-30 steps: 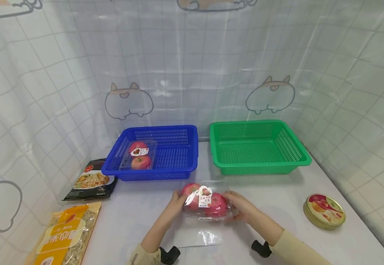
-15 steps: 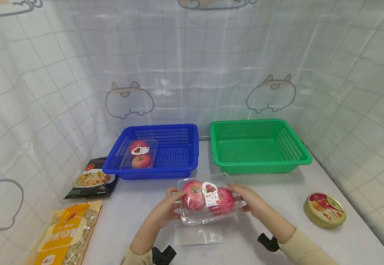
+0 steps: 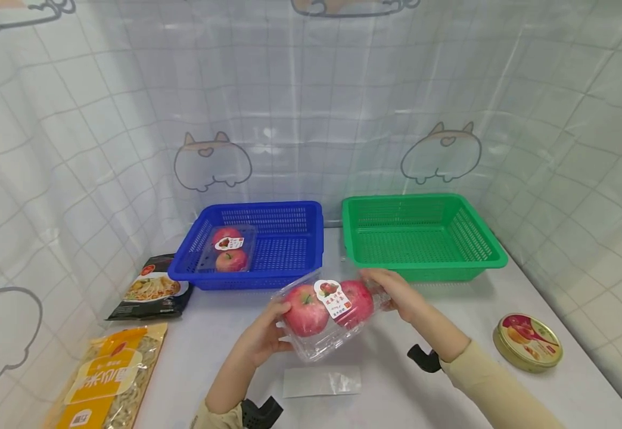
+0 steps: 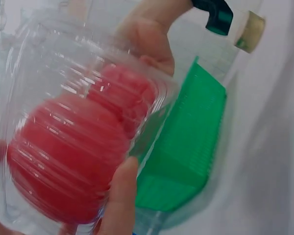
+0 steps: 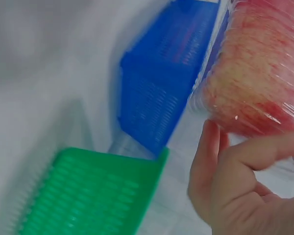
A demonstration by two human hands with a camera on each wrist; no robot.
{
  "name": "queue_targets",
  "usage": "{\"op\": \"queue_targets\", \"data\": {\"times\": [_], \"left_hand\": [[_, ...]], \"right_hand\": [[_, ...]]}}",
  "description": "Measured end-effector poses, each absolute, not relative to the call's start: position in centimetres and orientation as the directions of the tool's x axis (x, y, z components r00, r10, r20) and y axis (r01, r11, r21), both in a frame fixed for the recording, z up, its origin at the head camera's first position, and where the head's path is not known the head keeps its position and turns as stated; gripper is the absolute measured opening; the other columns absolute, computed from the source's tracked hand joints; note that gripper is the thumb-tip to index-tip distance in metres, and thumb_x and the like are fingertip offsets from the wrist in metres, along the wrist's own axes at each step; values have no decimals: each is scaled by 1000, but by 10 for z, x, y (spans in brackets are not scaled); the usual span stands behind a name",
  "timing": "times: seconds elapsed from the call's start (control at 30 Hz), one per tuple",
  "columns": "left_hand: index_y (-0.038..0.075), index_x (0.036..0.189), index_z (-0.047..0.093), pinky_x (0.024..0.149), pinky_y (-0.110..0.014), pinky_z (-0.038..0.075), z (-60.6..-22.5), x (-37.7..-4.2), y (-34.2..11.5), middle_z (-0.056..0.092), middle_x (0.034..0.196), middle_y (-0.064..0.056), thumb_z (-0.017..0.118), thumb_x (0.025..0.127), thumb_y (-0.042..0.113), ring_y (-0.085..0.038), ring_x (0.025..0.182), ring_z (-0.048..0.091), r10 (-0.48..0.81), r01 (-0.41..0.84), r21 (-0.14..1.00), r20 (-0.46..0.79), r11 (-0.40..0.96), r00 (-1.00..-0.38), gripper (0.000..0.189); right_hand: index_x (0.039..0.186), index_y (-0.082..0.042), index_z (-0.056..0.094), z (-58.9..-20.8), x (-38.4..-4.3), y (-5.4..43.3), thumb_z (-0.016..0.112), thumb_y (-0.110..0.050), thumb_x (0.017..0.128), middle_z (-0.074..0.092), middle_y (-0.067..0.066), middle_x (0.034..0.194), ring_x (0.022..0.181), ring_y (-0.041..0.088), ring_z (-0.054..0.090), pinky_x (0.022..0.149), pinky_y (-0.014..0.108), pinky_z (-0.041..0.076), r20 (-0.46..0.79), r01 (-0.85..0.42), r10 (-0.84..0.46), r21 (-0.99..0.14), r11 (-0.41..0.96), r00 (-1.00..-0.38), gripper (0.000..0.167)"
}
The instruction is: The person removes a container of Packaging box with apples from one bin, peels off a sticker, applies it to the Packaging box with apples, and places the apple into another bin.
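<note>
Between both hands, a clear plastic box of apples (image 3: pixel 307 311) is held above the table, tilted with its right end higher. Two red apples and a white label show through the lid. My left hand (image 3: pixel 261 338) grips the box's left end, thumb on top and fingers beneath. At the other end my right hand (image 3: pixel 397 293) grips the right edge; part of its fingers is hidden behind the box. In the right wrist view, the thumb and fingers of the right hand (image 5: pixel 240 181) lie against the clear plastic beside an apple.
A blue basket (image 3: pixel 311 279) holds another box of apples (image 3: pixel 230 250). Beside it stands a green basket (image 3: pixel 423 274). A black noodle packet (image 3: pixel 152 289) and a yellow bag (image 3: pixel 109 381) lie left, a round tin (image 3: pixel 528 341) right. A flat whitish strip (image 3: pixel 322 382) lies in front.
The box of apples has been raised off the table and tilted, its right end going up. Both hands have moved with it, still gripping its ends.
</note>
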State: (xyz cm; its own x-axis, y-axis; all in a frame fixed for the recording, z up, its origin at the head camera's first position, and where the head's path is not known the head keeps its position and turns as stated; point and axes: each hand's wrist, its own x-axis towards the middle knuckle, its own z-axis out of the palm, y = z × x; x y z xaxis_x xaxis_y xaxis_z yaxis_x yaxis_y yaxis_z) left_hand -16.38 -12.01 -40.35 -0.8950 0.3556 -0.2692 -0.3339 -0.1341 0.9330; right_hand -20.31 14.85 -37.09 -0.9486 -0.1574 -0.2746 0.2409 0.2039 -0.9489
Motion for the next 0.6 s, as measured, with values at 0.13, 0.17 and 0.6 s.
{"op": "queue_targets", "data": {"times": [0.13,0.17,0.6], "left_hand": [[9,143,7,80,-44,50,-396,-167,-124,21,141,-22,43,87,36,-32,108,49,321,-325,914,-240,-244,-916,71],[10,143,8,80,-44,50,-393,-168,-125,22,140,-21,43,87,36,-31,107,49,304,-319,907,-233,-274,-924,71],[13,122,14,73,-44,54,-375,-189,-106,24,126,-15,52,87,24,-24,87,55,-70,-90,855,-145,-511,-987,53]], "right_hand": [[137,-7,41,-361,-215,145,46,-44,92,43,17,135,113,30,49,70,32,50,-215,190,-184,-971,142,-959,59],[139,-7,37,-359,-217,144,45,-45,93,40,17,137,116,32,46,74,35,51,-197,178,-183,-977,114,-963,60],[143,-10,14,-357,-211,84,54,-39,89,33,22,138,117,42,47,79,49,51,-251,291,-264,-949,-123,-931,73]]}}
